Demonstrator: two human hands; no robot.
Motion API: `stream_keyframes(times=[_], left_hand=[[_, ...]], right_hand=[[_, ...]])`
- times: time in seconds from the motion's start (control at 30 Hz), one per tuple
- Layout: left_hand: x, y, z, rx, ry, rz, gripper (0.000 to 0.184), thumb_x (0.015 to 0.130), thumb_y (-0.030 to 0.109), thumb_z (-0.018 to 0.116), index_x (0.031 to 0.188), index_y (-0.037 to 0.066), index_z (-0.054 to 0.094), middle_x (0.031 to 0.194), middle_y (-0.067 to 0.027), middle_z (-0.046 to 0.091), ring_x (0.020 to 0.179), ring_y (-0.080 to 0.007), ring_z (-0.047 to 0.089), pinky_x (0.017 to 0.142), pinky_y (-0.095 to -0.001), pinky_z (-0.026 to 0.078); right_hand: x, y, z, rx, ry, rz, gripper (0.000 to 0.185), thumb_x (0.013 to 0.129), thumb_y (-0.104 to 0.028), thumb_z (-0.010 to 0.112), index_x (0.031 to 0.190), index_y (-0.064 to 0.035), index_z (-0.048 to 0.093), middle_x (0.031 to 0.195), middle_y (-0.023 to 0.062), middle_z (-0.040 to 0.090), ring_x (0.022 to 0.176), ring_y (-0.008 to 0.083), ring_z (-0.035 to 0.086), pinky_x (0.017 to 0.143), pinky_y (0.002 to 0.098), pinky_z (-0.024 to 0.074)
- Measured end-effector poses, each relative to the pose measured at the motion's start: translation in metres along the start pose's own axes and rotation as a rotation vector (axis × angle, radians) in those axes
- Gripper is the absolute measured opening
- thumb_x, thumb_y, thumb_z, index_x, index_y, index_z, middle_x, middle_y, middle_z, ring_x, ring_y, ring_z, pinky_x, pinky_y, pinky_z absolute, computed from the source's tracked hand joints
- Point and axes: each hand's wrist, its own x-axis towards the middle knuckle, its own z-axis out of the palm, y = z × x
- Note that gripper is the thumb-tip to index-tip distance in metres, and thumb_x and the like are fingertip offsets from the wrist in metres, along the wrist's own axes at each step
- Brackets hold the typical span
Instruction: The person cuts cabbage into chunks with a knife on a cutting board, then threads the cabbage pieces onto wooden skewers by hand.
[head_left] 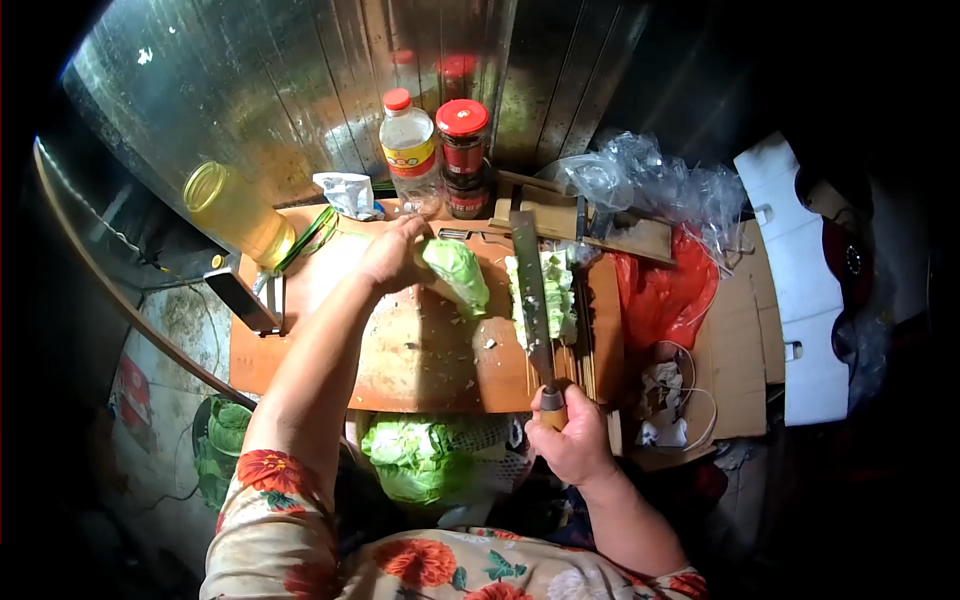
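My right hand [575,437] is wrapped around the wooden handle of a kitchen knife [533,290]. Its long, dark blade points away from me, with small cabbage bits stuck to it. Under and beside the blade lie cut cabbage pieces [562,300] at the board's right side. My left hand [397,254] is closed at the left end of a pale green cabbage chunk [456,272]; the fingertips are partly hidden. Both are over the orange-brown cutting board [400,375], which is scattered with small cabbage scraps.
Behind the board stand a red-capped bottle [408,150] and red-lidded jars [463,150]. A yellowish jar [235,215] and a phone [243,302] are left. More cabbage [415,455] lies below the front edge. Red plastic [665,290], clear plastic [650,180] and cardboard [745,340] are right.
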Motion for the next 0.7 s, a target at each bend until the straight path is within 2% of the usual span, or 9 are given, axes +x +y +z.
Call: stream_keyframes(times=[0.03, 0.1, 0.17, 0.33, 0.4, 0.5, 0.53, 0.57, 0.7], left_hand=[[-0.011, 0.001, -0.004, 0.034, -0.063, -0.019, 0.062, 0.061, 0.015, 0.086, 0.114, 0.002, 0.056, 0.121, -0.0152, 0.058, 0.116, -0.0296, 0.056, 0.095, -0.0354, 0.046], [-0.002, 0.025, 0.025, -0.152, 0.077, -0.054, 0.061, 0.056, 0.017, 0.086, 0.105, 0.002, 0.053, 0.102, -0.0191, 0.065, 0.098, -0.0346, 0.063, 0.086, -0.0384, 0.05], [-0.021, 0.04, 0.03, -0.25, 0.146, -0.195, 0.061, 0.058, 0.014, 0.085, 0.108, 0.001, 0.051, 0.101, -0.0203, 0.065, 0.099, -0.0334, 0.064, 0.087, -0.0372, 0.051], [-0.042, 0.044, 0.069, -0.309, 0.257, -0.368, 0.06, 0.064, 0.012, 0.083, 0.111, -0.002, 0.049, 0.103, -0.0197, 0.064, 0.095, -0.0292, 0.064, 0.085, -0.0351, 0.052], [-0.051, 0.032, 0.076, -0.631, 0.352, -0.513, 0.056, 0.069, 0.01, 0.082, 0.111, -0.005, 0.048, 0.1, -0.0182, 0.065, 0.087, -0.0256, 0.066, 0.076, -0.0334, 0.055], [-0.078, 0.025, 0.065, -0.982, 0.287, -0.628, 0.049, 0.075, 0.006, 0.078, 0.112, -0.006, 0.048, 0.096, -0.0163, 0.066, 0.08, -0.0222, 0.067, 0.068, -0.0324, 0.056], [-0.092, 0.041, 0.054, -1.058, 0.317, -0.684, 0.046, 0.077, 0.004, 0.074, 0.114, -0.004, 0.048, 0.094, -0.0143, 0.067, 0.076, -0.0217, 0.068, 0.066, -0.0325, 0.057], [-0.104, 0.042, 0.046, -1.056, 0.325, -0.693, 0.046, 0.077, 0.004, 0.074, 0.114, -0.004, 0.048, 0.094, -0.0143, 0.067, 0.076, -0.0217, 0.068, 0.066, -0.0325, 0.057], [-0.146, 0.021, 0.038, -1.17, 0.199, -0.818, 0.043, 0.076, 0.004, 0.074, 0.113, -0.001, 0.054, 0.096, -0.0131, 0.068, 0.081, -0.0233, 0.068, 0.069, -0.0357, 0.057]], right_hand=[[-0.002, 0.0, 0.006, 0.088, 0.01, 0.032, 0.018, 0.076, -0.011, 0.065, 0.092, -0.0033, 0.058, 0.083, 0.0072, 0.064, 0.077, 0.0208, 0.063, 0.075, 0.0313, 0.0506], [0.011, 0.002, -0.025, 0.119, 0.043, 0.028, 0.019, 0.076, -0.011, 0.065, 0.091, -0.0033, 0.058, 0.081, 0.0085, 0.064, 0.076, 0.0201, 0.063, 0.074, 0.0318, 0.0507], [0.012, -0.006, -0.019, -0.037, 0.088, -0.097, 0.019, 0.075, -0.012, 0.066, 0.091, -0.0029, 0.058, 0.08, 0.0093, 0.064, 0.075, 0.021, 0.063, 0.073, 0.0322, 0.0509], [0.008, -0.003, -0.014, 0.07, 0.077, -0.003, 0.019, 0.076, -0.014, 0.066, 0.09, -0.0034, 0.059, 0.08, 0.0108, 0.064, 0.076, 0.0251, 0.065, 0.073, 0.0343, 0.0513], [0.005, -0.006, -0.01, 0.024, 0.085, -0.044, 0.019, 0.076, -0.014, 0.065, 0.09, -0.0033, 0.058, 0.08, 0.0114, 0.064, 0.076, 0.0262, 0.065, 0.073, 0.0347, 0.0514], [0.0, -0.014, -0.002, -0.043, 0.062, -0.124, 0.018, 0.076, -0.014, 0.065, 0.088, -0.0028, 0.058, 0.08, 0.0131, 0.065, 0.076, 0.0287, 0.065, 0.072, 0.036, 0.0514], [-0.002, -0.018, 0.003, -0.046, 0.028, -0.125, 0.018, 0.076, -0.015, 0.066, 0.087, -0.0026, 0.058, 0.08, 0.0106, 0.064, 0.075, 0.0235, 0.063, 0.071, 0.0339, 0.0505], [-0.004, -0.021, 0.009, -0.049, -0.009, -0.126, 0.018, 0.077, -0.015, 0.067, 0.087, -0.0024, 0.058, 0.079, 0.0081, 0.063, 0.073, 0.0183, 0.061, 0.07, 0.0319, 0.0497], [-0.009, -0.016, 0.042, -0.06, -0.121, -0.102, 0.018, 0.077, -0.014, 0.067, 0.087, -0.0014, 0.06, 0.078, 0.0088, 0.064, 0.074, 0.0185, 0.062, 0.071, 0.0324, 0.0506]])
